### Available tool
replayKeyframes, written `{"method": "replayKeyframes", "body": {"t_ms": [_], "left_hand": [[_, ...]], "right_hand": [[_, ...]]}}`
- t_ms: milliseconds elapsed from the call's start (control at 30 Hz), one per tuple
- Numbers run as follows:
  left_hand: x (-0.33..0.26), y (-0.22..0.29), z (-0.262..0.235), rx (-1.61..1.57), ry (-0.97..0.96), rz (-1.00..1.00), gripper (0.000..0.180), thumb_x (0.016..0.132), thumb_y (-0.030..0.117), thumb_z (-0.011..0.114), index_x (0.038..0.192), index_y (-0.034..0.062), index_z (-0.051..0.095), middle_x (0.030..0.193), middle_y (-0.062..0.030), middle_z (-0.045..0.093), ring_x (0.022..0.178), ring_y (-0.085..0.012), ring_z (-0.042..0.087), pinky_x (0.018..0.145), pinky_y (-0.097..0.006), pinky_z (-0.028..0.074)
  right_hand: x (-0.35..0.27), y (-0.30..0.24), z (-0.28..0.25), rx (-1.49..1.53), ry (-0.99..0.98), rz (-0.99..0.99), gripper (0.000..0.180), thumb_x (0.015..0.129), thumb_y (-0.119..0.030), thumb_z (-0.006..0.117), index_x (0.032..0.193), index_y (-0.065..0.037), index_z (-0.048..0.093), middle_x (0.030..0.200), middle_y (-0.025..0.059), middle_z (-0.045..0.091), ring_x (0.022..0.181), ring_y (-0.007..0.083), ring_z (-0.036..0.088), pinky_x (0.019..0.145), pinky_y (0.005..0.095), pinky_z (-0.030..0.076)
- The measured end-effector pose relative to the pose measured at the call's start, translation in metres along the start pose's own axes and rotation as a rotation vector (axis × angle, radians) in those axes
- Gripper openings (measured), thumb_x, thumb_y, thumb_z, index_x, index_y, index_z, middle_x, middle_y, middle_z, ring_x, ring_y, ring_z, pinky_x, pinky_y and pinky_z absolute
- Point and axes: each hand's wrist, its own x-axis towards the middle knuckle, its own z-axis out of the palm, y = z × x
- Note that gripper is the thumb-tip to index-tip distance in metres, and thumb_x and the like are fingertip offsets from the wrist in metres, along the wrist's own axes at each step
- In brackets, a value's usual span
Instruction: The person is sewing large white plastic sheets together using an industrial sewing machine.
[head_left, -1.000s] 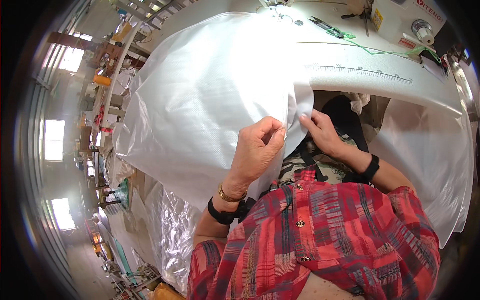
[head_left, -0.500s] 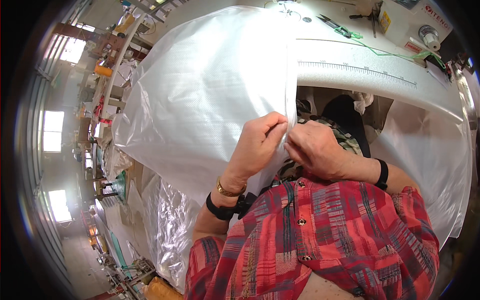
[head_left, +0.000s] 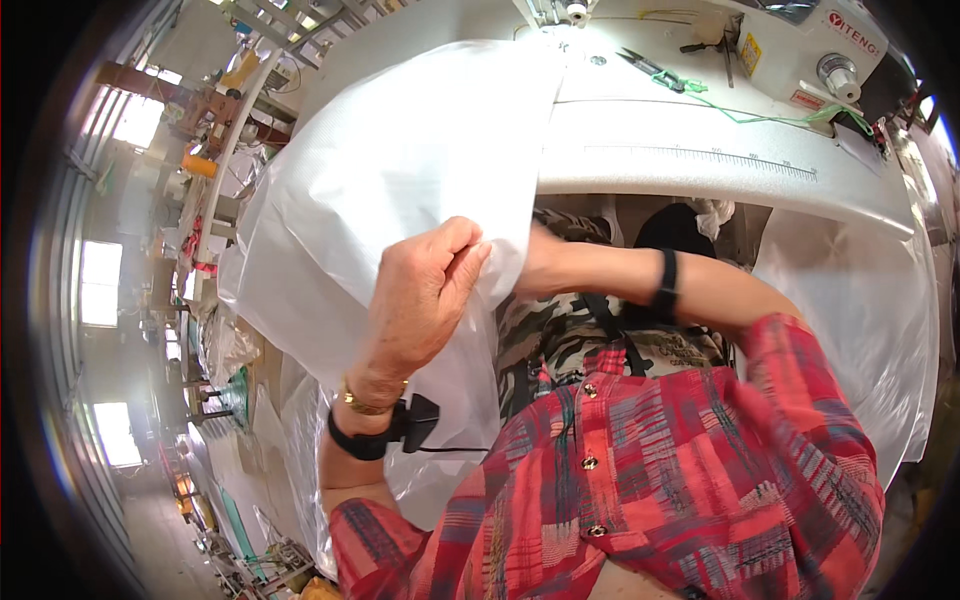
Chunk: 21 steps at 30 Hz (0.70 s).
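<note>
A large white translucent plastic sheet (head_left: 400, 150) spreads over the worktable and hangs down over its near edge. My left hand (head_left: 425, 285) is closed in a pinch on the sheet near its right edge. To the right of it, my right hand (head_left: 543, 265) reaches behind that edge. Motion blur and the sheet hide its fingers, so I cannot make out what they touch. The far end of the sheet lies just short of the brightly lit sewing machine needle area (head_left: 575, 12).
Thread snips (head_left: 652, 72) with green cord lie on the white table (head_left: 640, 175), which has a printed ruler scale. A machine housing with a round knob (head_left: 838, 75) stands far right. More clear plastic sheeting (head_left: 840, 300) hangs at the right. Cluttered racks line the left.
My hands, together at the sheet's edge before, have come apart. My left hand moved left with the pinched edge, drawing the sheet along. My right hand slipped behind it.
</note>
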Motion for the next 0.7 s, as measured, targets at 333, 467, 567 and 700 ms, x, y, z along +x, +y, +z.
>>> {"method": "replayKeyframes", "body": {"t_ms": [333, 467, 567, 700], "left_hand": [[-0.009, -0.016, 0.038, 0.496, -0.197, 0.306, 0.010, 0.077, 0.000, 0.057, 0.081, 0.0058, 0.050, 0.069, -0.0126, 0.056, 0.065, -0.0323, 0.062, 0.056, -0.040, 0.049], [-0.030, -0.038, 0.063, 0.463, -0.029, 0.151, 0.011, 0.079, 0.001, 0.059, 0.080, 0.0050, 0.049, 0.069, -0.0118, 0.055, 0.064, -0.0309, 0.060, 0.054, -0.041, 0.046], [-0.034, -0.043, 0.072, 0.401, 0.072, 0.111, 0.012, 0.081, 0.002, 0.060, 0.080, 0.0046, 0.049, 0.069, -0.0124, 0.054, 0.063, -0.0316, 0.058, 0.054, -0.041, 0.045], [-0.035, -0.039, 0.073, 0.367, 0.122, 0.062, 0.012, 0.086, 0.003, 0.059, 0.080, 0.0038, 0.049, 0.068, -0.0128, 0.053, 0.063, -0.0319, 0.058, 0.055, -0.041, 0.044]], "right_hand": [[0.000, 0.067, 0.041, -0.322, -0.456, -0.053, 0.024, 0.083, -0.023, 0.063, 0.093, -0.002, 0.068, 0.094, 0.0191, 0.069, 0.089, 0.0342, 0.066, 0.083, 0.0427, 0.051], [-0.013, -0.018, -0.062, -0.537, -0.835, 0.176, 0.024, 0.086, -0.020, 0.056, 0.093, 0.000, 0.067, 0.085, 0.0207, 0.068, 0.083, 0.0367, 0.066, 0.077, 0.0448, 0.052], [-0.005, -0.039, -0.118, -0.737, -0.315, 0.179, 0.015, 0.086, -0.016, 0.059, 0.086, -0.002, 0.065, 0.077, 0.0168, 0.065, 0.074, 0.0335, 0.065, 0.071, 0.0421, 0.053], [0.028, -0.004, -0.183, -1.179, -0.007, -0.226, 0.010, 0.088, -0.008, 0.057, 0.096, -0.004, 0.062, 0.087, 0.0130, 0.064, 0.081, 0.0325, 0.064, 0.073, 0.0422, 0.052]]}}
